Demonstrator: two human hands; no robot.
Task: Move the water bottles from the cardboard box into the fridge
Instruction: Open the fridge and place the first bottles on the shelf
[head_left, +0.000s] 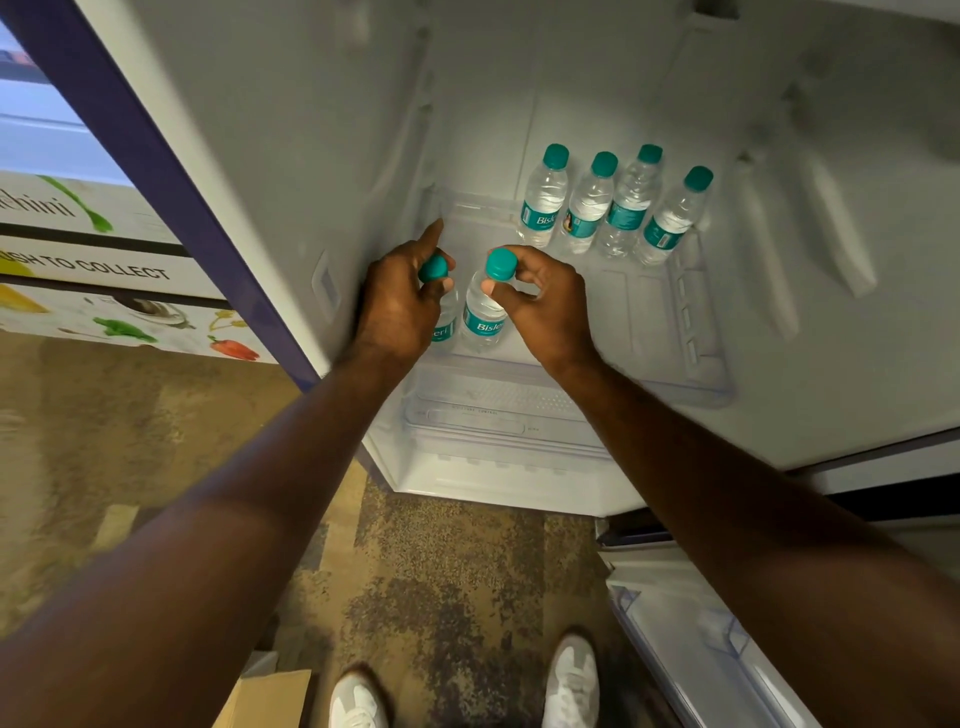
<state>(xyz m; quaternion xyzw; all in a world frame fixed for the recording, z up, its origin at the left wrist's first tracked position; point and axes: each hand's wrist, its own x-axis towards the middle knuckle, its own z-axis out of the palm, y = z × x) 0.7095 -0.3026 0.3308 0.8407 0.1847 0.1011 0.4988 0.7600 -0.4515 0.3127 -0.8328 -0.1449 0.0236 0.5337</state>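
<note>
Head view: left hand (400, 306), right hand (540, 306) each pinch upright bottle necks, caps up.

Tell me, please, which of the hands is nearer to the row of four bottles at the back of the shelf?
Right. The right hand pinches a bottle neck just in front of the row of four bottles; the left hand grips another bottle farther left.
</note>
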